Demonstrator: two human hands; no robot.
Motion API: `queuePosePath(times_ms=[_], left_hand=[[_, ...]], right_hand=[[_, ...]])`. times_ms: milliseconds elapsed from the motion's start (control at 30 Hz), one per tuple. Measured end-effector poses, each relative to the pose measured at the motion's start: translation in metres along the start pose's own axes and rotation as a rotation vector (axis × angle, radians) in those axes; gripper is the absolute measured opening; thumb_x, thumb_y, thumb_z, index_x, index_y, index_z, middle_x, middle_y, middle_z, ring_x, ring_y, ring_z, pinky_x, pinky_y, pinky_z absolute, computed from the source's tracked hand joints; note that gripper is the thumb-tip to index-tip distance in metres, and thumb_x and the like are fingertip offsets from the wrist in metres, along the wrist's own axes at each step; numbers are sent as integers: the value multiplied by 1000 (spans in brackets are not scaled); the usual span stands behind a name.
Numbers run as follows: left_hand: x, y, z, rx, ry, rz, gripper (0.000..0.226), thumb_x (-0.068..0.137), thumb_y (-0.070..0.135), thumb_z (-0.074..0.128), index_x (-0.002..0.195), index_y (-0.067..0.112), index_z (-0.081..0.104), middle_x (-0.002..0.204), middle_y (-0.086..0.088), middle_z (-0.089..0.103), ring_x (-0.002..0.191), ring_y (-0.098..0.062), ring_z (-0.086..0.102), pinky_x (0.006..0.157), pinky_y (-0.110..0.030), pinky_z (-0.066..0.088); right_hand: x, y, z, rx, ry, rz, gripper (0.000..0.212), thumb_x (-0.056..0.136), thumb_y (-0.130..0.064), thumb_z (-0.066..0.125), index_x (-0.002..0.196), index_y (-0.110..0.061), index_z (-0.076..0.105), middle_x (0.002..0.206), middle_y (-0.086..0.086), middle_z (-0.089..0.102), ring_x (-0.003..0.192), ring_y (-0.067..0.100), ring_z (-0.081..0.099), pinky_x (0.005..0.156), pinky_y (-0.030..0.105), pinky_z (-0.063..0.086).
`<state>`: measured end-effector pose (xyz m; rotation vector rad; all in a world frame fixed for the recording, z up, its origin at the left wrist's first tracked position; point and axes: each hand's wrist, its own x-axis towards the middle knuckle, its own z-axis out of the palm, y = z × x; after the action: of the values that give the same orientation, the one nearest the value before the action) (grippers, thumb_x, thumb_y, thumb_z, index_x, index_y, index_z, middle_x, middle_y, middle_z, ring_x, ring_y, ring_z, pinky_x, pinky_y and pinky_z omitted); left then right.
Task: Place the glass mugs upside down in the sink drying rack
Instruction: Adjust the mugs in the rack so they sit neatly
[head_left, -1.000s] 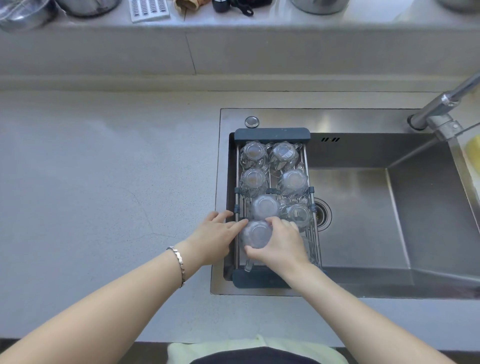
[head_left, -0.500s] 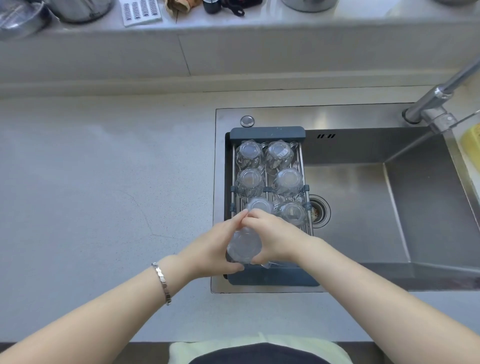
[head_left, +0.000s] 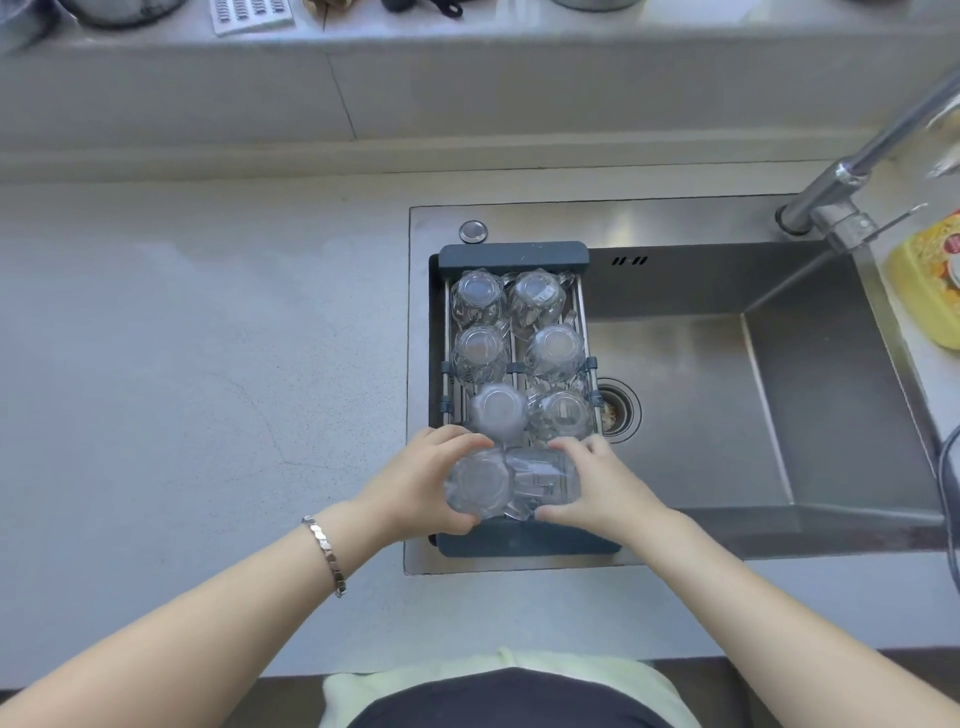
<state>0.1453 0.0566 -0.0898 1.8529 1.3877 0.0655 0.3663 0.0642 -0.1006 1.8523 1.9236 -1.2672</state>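
Hands: left hand (head_left: 421, 483), right hand (head_left: 605, 486) gripping glass mugs (head_left: 511, 486); over drying rack (head_left: 514, 540)

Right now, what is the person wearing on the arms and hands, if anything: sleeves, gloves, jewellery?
Both forearms are bare up to the frame's edge, with no sleeves showing and no gloves. The left wrist carries a silver metal link bracelet made of flat segments. The left hand and the right hand show no rings or watch that I can make out.

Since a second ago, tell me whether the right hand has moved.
Yes. The right hand has shifted right along the drying rack's near end, away from the left hand.
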Motion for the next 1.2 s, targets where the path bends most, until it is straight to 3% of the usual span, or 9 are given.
queuePosePath(times_ms=[167,300,367,433,467,600,767,1067,1200], left_hand=[[-5,-1,-1,-31,11,-15,73,66,24,78,131,25,46,132,5,48,123,-13,42,101,-20,34],[-8,0,-1,-57,27,-29,72,66,22,79,130,25,47,131,6,48,123,-13,42,101,-20,33],[-9,1,-2,-71,24,-42,72,66,22,80,130,25,47,127,12,46,123,-12,41,101,-19,32],[-11,1,-3,-78,17,-47,72,67,22,79,130,25,46,121,17,41,121,-10,40,100,-18,31],[-11,2,-3,-80,16,-49,72,67,22,79,130,25,46,120,18,40,121,-10,40,100,-18,32],[-13,0,-1,-85,36,-61,71,66,23,80,129,25,47,124,14,45,119,-10,43,99,-19,35],[-13,5,5,-94,81,-92,71,67,23,80,130,23,47,131,5,49,122,-15,43,99,-20,32],[-15,10,5,-83,94,-107,72,67,23,80,131,21,46,132,2,49,122,-17,43,99,-21,33],[-16,11,5,-105,94,-109,72,66,22,81,129,20,47,127,4,50,120,-17,45,102,-27,38]], right_hand=[[6,-25,14,-500,224,-1,60,65,-47,76,111,-15,55,115,12,48,110,31,49,89,37,42],[6,-36,24,-614,321,-294,45,17,-21,87,54,-18,61,67,2,59,60,21,60,47,23,43],[8,-37,22,-528,217,-307,30,43,-21,86,64,-12,66,79,7,61,74,25,61,55,26,47],[13,-26,18,-355,149,-233,17,82,-20,63,90,-6,65,104,12,56,101,29,52,79,35,47],[12,-20,14,-234,110,-196,17,88,-19,56,94,-5,63,107,12,55,105,29,49,85,36,44],[-3,8,-1,166,143,-90,17,81,-27,65,68,-20,57,86,1,53,85,20,54,79,30,43],[-17,23,-1,393,213,91,44,74,-46,71,52,-14,50,68,1,52,65,11,50,61,20,37],[-16,32,2,532,196,161,32,75,-39,72,52,-18,62,58,0,63,61,14,54,68,29,42],[-12,20,3,228,82,144,20,83,-34,64,69,-20,68,76,-1,67,80,17,60,73,27,44]])
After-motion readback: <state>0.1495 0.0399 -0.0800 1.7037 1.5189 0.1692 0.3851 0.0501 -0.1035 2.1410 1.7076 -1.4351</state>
